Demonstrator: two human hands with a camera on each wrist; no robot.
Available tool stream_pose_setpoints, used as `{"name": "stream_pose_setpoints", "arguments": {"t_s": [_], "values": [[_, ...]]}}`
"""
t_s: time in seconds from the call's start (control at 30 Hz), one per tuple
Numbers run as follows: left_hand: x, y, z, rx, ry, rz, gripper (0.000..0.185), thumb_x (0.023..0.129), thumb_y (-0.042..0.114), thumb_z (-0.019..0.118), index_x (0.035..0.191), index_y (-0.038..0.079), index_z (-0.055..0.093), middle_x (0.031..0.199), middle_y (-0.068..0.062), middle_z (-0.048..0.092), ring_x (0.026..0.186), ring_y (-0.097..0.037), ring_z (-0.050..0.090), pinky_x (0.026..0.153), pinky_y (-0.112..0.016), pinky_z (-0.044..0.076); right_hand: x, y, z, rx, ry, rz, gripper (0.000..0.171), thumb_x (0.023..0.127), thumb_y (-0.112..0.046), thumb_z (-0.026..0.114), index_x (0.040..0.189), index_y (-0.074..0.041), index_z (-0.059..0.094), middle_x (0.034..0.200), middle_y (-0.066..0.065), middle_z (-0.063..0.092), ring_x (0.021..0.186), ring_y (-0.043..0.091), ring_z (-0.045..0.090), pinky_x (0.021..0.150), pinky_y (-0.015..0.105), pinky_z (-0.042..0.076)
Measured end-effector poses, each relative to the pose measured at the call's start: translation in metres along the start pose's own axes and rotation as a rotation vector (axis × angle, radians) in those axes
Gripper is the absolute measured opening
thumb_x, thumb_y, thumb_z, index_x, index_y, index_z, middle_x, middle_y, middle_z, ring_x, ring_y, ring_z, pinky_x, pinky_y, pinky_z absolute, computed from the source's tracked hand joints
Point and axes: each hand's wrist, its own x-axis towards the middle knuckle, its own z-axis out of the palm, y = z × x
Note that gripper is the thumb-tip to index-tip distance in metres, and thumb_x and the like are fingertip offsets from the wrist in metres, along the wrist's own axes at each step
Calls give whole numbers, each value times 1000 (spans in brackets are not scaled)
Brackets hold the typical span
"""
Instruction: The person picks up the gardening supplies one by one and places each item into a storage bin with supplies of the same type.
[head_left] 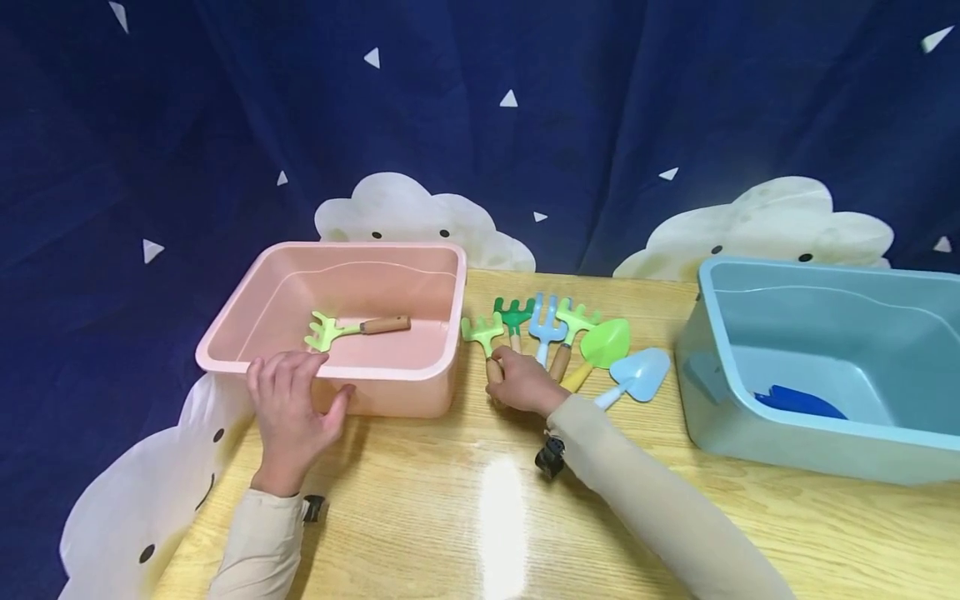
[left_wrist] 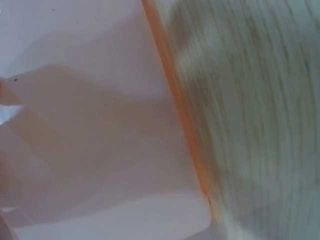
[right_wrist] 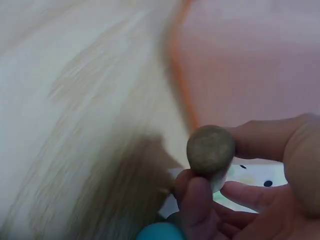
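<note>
At centre frame of the head view, the right hand point(head_left: 523, 383) grips the wooden handle of a light green toy rake point(head_left: 483, 337) lying on the bench point(head_left: 465, 508), just right of the pink tub point(head_left: 442, 367); the right wrist view confirms fingers point(right_wrist: 200, 200) pinching the handle end. The left hand point(head_left: 291, 408) rests on the tub's near rim at lower left, fingers curled over it. 1 green rake point(head_left: 352, 327) lies inside the tub.
</note>
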Motion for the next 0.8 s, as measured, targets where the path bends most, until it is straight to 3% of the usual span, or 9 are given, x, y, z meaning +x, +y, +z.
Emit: {"name": "stream_pose_setpoints", "arguments": {"t_s": [0.07, 0.2, 0.37, 0.57, 0.8], "values": [[0, 0, 1, -3, 1, 3, 48, 72, 29, 68, 110, 0, 63, 104, -20, 60, 104, -39, 47, 116, -46, 18, 0, 3, -3, 99, -34, 24, 56, 90, -19, 65, 141, -6, 45, 101, 11, 70, 70, 16, 59, 61, 28, 46], [1, 0, 1, -2, -5, 1, 48, 72, 29, 68, 110, 0, 63, 104, -20, 59, 105, -39, 47, 115, -47, 18, 2, 10, -4, 356, -91, 65, 56, 90, -10, 62, 142, -5, 43, 81, 6, 59, 61, 13, 53, 60, 27, 48], [2, 0, 1, -3, -11, -1, 48, 73, 29, 68, 111, 0, 63, 104, -20, 59, 104, -39, 47, 115, -47, 18, 3, 18, -10, 602, -158, 86, 60, 89, -5, 59, 146, -3, 39, 87, 4, 52, 67, 13, 53, 64, 27, 51], [1, 0, 2, -6, -7, -5, 48, 73, 29, 69, 111, 0, 63, 103, -20, 58, 104, -39, 47, 113, -50, 19, 4, 24, -14, 742, -235, 68, 63, 92, -6, 58, 150, -3, 33, 95, 5, 51, 72, 13, 53, 68, 27, 53], [0, 0, 1, -3, -21, -13, 49, 73, 29, 68, 112, 0, 62, 104, -20, 58, 105, -40, 46, 115, -48, 17, 4, 27, -12, 773, -257, 75, 65, 90, -3, 58, 150, -4, 32, 110, 10, 50, 76, 14, 55, 72, 31, 57]]}}
